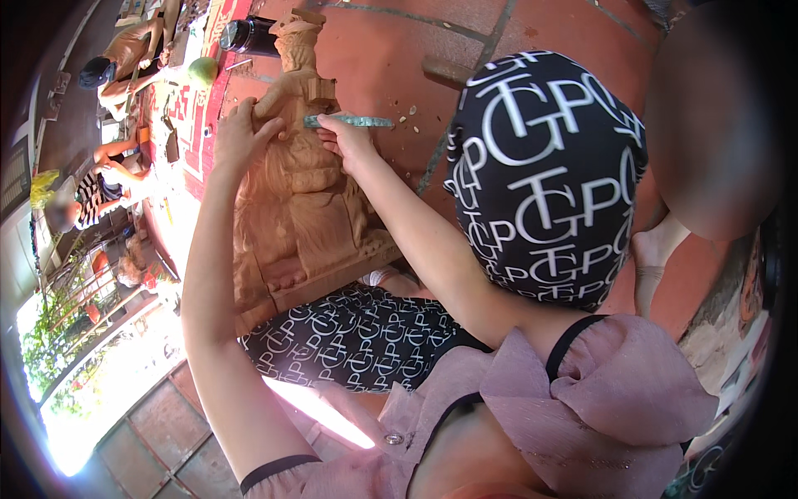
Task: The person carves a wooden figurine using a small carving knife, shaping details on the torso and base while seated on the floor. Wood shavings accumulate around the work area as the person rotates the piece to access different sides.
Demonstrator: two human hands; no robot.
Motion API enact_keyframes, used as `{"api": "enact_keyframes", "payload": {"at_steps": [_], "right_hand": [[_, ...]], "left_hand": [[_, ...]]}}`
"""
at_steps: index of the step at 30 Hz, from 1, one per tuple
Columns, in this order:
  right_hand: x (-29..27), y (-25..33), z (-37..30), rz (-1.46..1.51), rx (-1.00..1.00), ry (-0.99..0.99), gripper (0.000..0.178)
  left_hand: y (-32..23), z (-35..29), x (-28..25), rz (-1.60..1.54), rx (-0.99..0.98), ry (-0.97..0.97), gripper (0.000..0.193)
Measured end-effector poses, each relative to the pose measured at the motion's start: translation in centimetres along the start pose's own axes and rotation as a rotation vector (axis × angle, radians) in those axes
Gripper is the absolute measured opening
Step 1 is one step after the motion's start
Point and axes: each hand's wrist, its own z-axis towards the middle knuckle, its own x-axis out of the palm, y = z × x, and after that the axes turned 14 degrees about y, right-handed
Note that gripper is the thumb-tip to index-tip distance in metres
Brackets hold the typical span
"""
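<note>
A carved wooden statue (pixel 303 195) of a robed figure stands between my knees, on a wide carved base. My left hand (pixel 243 137) rests against its left side near the raised arm, thumb and fingers spread apart. In my right hand (pixel 345 143), a thin blue-green strip (pixel 359 121) is pinched between thumb and fingers. The strip lies level across the figure's chest, its left end touching or very close to the wood, its right end sticking out past the statue. I cannot make out the exact kind of strip.
Wood chips (pixel 407 118) lie on the red tiled floor, with a wooden block (pixel 447 71) beyond them. A dark flask (pixel 249 37) and a green round fruit (pixel 203 70) are at the far left, by a red mat (pixel 198 137). Other people sit farther left.
</note>
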Motion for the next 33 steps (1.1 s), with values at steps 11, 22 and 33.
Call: {"api": "enact_keyframes", "payload": {"at_steps": [11, 22, 33], "right_hand": [[-0.8, 0.8, 0.6, -0.005, -0.017, 0.097, 0.019], [-1.0, 1.9, 0.4, -0.081, -0.060, 0.074, 0.020], [-1.5, 2.5, 1.1, -0.094, -0.072, 0.099, 0.019]], "left_hand": [[-0.2, 1.2, 0.9, 0.124, -0.022, -0.022, 0.043], [3.9, -2.2, 2.0, -0.762, 0.151, 0.022, 0.067], [5.5, -0.9, 3.3, -0.569, 0.073, -0.013, 0.073]]}}
